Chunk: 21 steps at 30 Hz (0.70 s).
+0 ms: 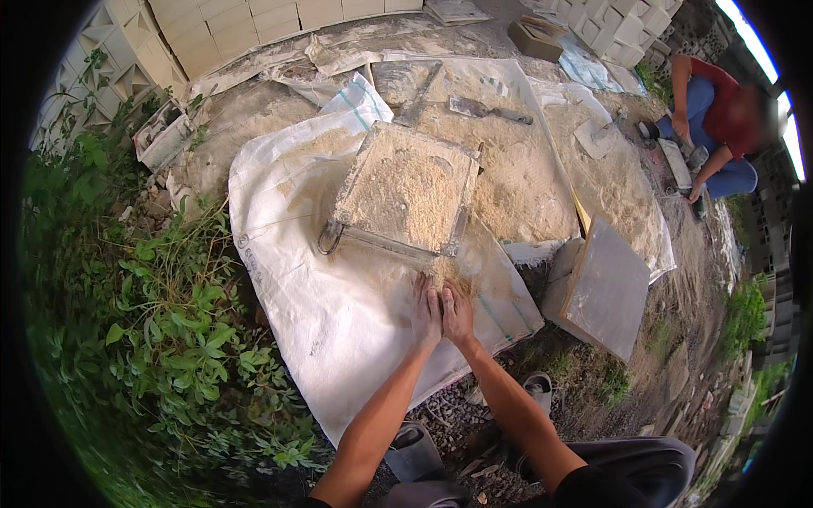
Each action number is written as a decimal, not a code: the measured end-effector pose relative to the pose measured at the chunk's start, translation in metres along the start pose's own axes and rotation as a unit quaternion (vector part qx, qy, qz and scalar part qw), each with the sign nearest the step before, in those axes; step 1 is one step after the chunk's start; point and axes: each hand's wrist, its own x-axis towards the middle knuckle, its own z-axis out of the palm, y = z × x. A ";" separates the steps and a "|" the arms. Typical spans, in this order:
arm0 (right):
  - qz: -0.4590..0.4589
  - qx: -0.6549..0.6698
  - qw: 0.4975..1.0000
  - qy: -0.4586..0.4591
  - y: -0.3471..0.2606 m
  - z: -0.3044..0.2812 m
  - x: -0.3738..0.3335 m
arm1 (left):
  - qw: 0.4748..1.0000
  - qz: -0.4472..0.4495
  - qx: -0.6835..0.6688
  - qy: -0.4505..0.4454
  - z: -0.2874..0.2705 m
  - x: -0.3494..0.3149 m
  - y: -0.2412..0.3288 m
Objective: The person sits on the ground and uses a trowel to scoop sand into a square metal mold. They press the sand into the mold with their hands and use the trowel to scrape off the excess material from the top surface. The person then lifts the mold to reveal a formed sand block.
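A square, worn mould frame [337, 217] lies on a white woven sack [305, 313], filled with pale tan sandy mix [406, 195]. A metal loop sticks out at its near left corner. Just below its near edge, my left hand [426, 309] and my right hand [458, 311] are pressed side by side, thumbs together. Their fingers curl round a small heap of the same sandy mix [442, 273] beside the frame. The fingertips are partly hidden by the mix.
Beyond the frame lie a trowel [489, 110] and spread sandy mix. A grey board [601, 292] leans on a block at the right. Leafy plants [186, 330] crowd the left. Patterned blocks [601, 30] are stacked behind. Another person [716, 118] squats at the far right.
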 end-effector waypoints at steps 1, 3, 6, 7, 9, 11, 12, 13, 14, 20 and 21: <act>0.013 0.008 0.999 0.048 -0.009 0.005 -0.008 | 0.997 -0.044 -0.066 0.017 0.000 -0.001 0.002; 0.150 0.232 0.958 0.073 -0.014 0.018 -0.024 | 0.972 -0.120 -0.200 0.042 -0.002 -0.008 0.010; 0.315 0.464 0.821 0.108 -0.043 0.013 -0.021 | 0.886 -0.237 -0.392 0.075 -0.004 -0.016 0.024; 0.363 0.519 0.764 0.125 -0.059 0.004 -0.021 | 0.874 -0.235 -0.417 0.086 -0.009 -0.014 0.036; 0.308 0.561 0.758 0.127 -0.079 -0.006 -0.011 | 0.869 -0.203 -0.443 0.089 -0.020 -0.002 0.060; 0.260 0.584 0.759 0.121 -0.090 -0.009 0.009 | 0.857 -0.168 -0.475 0.108 -0.032 0.022 0.089; 0.242 0.585 0.766 0.116 -0.093 -0.009 0.026 | 0.873 -0.131 -0.452 0.128 -0.034 0.040 0.095; 0.223 0.587 0.771 0.109 -0.099 -0.008 0.047 | 0.887 -0.093 -0.427 0.148 -0.038 0.060 0.101; 0.219 0.587 0.768 0.130 -0.107 -0.004 0.071 | 0.896 -0.123 -0.398 0.157 -0.043 0.083 0.109; 0.148 0.326 0.925 0.124 -0.160 -0.005 0.174 | 0.974 -0.024 -0.067 0.214 -0.078 0.186 0.112; 0.078 0.269 0.954 0.106 -0.147 -0.009 0.179 | 0.984 -0.004 -0.004 0.179 -0.084 0.184 0.107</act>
